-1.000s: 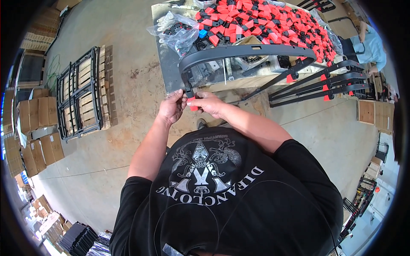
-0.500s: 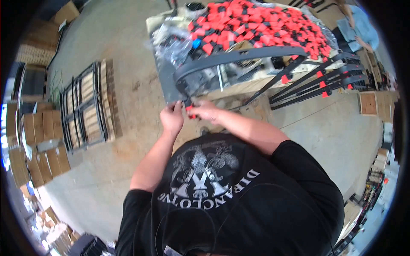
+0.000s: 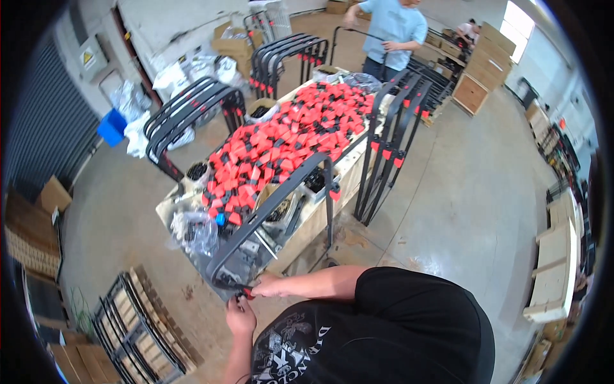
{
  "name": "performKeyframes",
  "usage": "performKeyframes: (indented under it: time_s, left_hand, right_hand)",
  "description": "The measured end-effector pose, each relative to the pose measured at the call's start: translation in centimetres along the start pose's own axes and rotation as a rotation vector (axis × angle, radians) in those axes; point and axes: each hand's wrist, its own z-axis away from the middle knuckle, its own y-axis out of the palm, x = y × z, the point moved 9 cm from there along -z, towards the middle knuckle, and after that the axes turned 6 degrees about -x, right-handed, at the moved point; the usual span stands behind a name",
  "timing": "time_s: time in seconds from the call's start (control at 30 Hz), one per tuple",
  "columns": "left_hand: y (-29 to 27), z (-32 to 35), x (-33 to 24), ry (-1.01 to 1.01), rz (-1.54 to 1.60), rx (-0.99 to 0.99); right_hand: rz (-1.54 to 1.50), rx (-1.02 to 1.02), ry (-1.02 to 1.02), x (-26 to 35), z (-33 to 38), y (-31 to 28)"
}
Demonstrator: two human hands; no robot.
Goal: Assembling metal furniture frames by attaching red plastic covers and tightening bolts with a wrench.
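Note:
A black U-shaped tube frame (image 3: pixel 275 214) leans over the near edge of the worktable. Near its lower left end sits a small red and black clip (image 3: pixel 247 292). My right hand (image 3: pixel 268 286) closes around the clip from the right, fingers partly hidden behind the tube. On the other side, my left hand (image 3: pixel 239 315) pinches just under the frame's end; whatever lies between its fingertips is too small to make out. Another red clip (image 3: pixel 334 193) shows on the frame's far leg.
A heap of red and black clips (image 3: pixel 288 134) covers the worktable (image 3: pixel 167 208), with a clear plastic bag (image 3: pixel 195 232) at its near left corner. Finished-looking black frames (image 3: pixel 391 128) stand to the right, others (image 3: pixel 195 109) beyond. A co-worker (image 3: pixel 393 32) handles a frame across the table. A pallet (image 3: pixel 144 326) lies left.
My view has tilted up and turned, so the far side of the table and the co-worker now show more fully. Both hands stay at the same end of the frame.

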Motion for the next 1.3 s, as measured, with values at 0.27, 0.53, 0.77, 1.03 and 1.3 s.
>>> performKeyframes:
  time_s: [0.27, 0.53, 0.77, 1.03, 1.3]
  left_hand:
    - [1.4, 1.9, -11.6, 0.657, 0.234, 0.184]
    - [9.0, 4.3, -18.4, 1.047, 0.147, 0.488]
    - [12.1, 10.8, -26.9, 0.998, 0.090, 0.759]
    - [16.2, 18.7, -32.0, 0.961, 0.408, 0.941]
    - [16.3, 30.1, -36.4, 1.149, 0.542, 1.018]
  right_hand:
    - [-0.735, 0.356, 0.173, -0.7, 3.5, -1.5]
    - [-0.921, 0.305, -0.043, -1.2, 11.2, -8.9]
    - [-0.733, -0.105, -0.162, -8.1, 18.8, -16.1]
    - [-0.987, -0.248, -0.151, -16.0, 29.5, -19.5]
    - [-1.314, -0.124, -0.264, -23.8, 38.6, -19.1]
